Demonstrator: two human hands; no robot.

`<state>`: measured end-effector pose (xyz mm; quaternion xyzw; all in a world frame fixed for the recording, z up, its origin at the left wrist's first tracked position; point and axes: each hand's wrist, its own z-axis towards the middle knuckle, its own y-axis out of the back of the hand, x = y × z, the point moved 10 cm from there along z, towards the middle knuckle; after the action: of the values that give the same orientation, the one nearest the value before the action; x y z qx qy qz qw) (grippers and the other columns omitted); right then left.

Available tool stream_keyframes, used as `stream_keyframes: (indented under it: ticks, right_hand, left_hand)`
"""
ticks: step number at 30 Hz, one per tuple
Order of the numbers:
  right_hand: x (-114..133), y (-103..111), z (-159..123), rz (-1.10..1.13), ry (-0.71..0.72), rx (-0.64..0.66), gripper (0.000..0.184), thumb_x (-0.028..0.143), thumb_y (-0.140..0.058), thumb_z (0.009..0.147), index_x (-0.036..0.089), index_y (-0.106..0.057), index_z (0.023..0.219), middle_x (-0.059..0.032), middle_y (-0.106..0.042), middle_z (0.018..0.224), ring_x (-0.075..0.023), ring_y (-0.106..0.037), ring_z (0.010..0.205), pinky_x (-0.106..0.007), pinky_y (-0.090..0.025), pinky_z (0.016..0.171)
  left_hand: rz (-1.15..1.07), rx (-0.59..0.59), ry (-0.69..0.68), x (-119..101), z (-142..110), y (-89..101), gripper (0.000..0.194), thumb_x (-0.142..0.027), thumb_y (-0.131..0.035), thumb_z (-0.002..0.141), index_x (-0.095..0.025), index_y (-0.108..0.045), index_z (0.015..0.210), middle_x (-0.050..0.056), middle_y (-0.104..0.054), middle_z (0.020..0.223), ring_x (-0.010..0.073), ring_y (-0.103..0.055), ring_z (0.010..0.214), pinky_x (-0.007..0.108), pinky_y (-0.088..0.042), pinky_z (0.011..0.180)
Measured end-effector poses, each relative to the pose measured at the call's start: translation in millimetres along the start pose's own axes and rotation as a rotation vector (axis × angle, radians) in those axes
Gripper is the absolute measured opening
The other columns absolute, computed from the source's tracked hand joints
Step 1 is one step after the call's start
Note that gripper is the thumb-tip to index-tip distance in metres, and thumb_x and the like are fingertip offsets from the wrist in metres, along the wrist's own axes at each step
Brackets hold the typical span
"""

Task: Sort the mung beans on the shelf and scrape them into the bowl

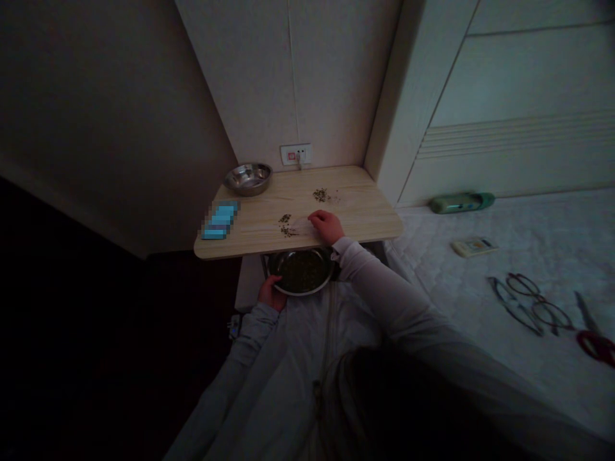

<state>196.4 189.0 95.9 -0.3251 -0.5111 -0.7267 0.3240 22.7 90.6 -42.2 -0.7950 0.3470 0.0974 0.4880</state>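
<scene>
My left hand grips the near left rim of a round metal bowl, thumb over the edge. The bowl sits just below the front edge of the small wooden table and holds a dark greenish mass of small bits. Over the table's front part is my right hand, fingers curled and pressed together. A faint pale patch lies by its fingertips; I cannot tell whether it is a held thing. Just left of that hand are scattered small dark green bits, with another small pile farther back.
A second metal bowl stands at the table's back left, with a phone in front. A socket is on the wall behind. On the bed at right lie a green device, a remote, glasses and red-handled scissors.
</scene>
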Motion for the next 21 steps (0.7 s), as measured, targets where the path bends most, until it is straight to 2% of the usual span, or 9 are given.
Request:
stream_keyframes:
  ticks: [21]
  right_hand:
    - [3.4,-8.9,-1.2,0.033,0.034,0.085,0.024,0.024,-0.043,0.071,0.016,-0.063,0.079,0.0006,-0.06,0.067,-0.0106,-0.051,0.065,-0.023,-0.038,0.065]
  left_hand:
    - [-0.012,0.027,-0.031,-2.0,4.9,1.3,0.026,-0.006,-0.044,0.058,-0.013,-0.064,0.074,0.004,-0.068,0.066,0.0215,-0.059,0.088,0.037,-0.041,0.087]
